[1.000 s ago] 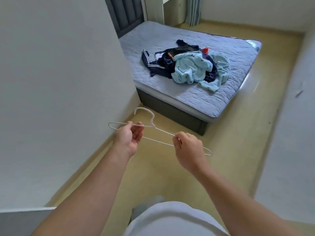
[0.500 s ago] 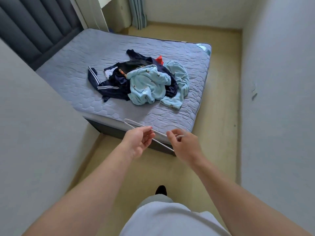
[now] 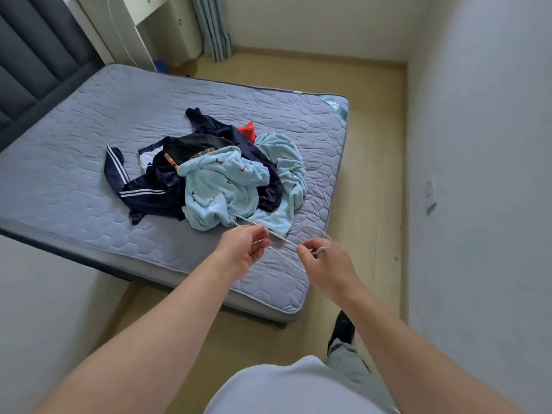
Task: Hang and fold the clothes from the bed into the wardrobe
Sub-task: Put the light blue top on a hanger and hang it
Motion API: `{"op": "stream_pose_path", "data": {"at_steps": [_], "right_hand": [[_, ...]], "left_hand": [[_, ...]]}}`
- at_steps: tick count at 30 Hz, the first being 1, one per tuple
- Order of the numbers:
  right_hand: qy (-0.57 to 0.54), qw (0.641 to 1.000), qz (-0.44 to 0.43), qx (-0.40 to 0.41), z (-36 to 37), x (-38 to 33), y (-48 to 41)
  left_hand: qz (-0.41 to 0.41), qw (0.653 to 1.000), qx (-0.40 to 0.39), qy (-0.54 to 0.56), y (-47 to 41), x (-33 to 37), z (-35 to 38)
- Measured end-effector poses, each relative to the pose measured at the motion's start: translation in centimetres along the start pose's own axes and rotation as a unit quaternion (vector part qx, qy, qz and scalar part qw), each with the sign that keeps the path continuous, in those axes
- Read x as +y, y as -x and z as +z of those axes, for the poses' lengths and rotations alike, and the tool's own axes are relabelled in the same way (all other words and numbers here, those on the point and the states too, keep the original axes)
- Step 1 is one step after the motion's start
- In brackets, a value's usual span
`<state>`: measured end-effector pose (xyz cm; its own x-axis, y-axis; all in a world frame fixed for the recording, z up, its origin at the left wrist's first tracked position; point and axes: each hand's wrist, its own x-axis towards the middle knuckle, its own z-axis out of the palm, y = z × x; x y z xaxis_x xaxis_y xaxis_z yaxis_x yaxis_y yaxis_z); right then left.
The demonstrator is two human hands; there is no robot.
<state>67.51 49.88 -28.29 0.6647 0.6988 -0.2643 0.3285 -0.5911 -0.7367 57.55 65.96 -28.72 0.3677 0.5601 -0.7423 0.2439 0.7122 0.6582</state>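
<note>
Pinch grip, left hand [image 3: 243, 251] and right hand [image 3: 327, 265], on white hanger [image 3: 283, 239].

The hanger [image 3: 282, 239] is white, fleece [image 3: 215, 186] pale blue, jacket [image 3: 155, 201] navy with white stripes.

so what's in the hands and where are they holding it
A hanger: the left hand pinches its wire arm, the right hand grips it near the hook.

mattress [image 3: 89, 162]: quilted matt cloth | pale blue garment [image 3: 218, 186] on mattress: fluffy fleece | navy garment [image 3: 149, 195] on mattress: soft cloth, slight sheen | hanger [image 3: 283, 239] over mattress edge: thin smooth white wire | floor [image 3: 370, 144] beside mattress: smooth, glossy | headboard [image 3: 30, 55]: padded matt upholstery
</note>
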Motion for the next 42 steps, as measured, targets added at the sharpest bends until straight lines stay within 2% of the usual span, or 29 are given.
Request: {"op": "stream_pose_path", "data": {"at_steps": [8, 15, 25, 30, 35, 38, 42], "right_hand": [[0.036, 0.996, -0.046, -0.06, -8.6, 1.7, -15.3], [0.027, 0.99, -0.036, -0.136, -9.9, 0.7, -26.6], [0.063, 0.975, 0.018, -0.212, -5.6, -2.0, -46.0], [0.051, 0.968, 0.045, -0.241, -1.7, -3.0, -54.8], [0.035, 0.963, 0.062, -0.26, 2.0, -2.0, -61.0], [0.046, 0.96, 0.076, -0.265, 3.6, -0.6, -63.5], [0.036, 0.958, 0.093, -0.269, 5.0, 1.5, -65.5]], "left_hand": [[0.018, 0.998, 0.06, 0.024, -6.8, 6.2, 10.6], [-0.012, 0.987, 0.15, 0.056, -14.1, 9.7, 11.4], [-0.095, 0.965, 0.231, 0.085, -34.0, 14.7, 9.0], [-0.116, 0.956, 0.267, 0.018, -44.8, 17.6, 8.0], [-0.17, 0.939, 0.297, -0.024, -54.1, 19.0, 6.4], [-0.186, 0.942, 0.277, -0.03, -58.3, 19.4, 6.0], [-0.231, 0.942, 0.23, 0.078, -62.3, 18.8, 5.7]]}}
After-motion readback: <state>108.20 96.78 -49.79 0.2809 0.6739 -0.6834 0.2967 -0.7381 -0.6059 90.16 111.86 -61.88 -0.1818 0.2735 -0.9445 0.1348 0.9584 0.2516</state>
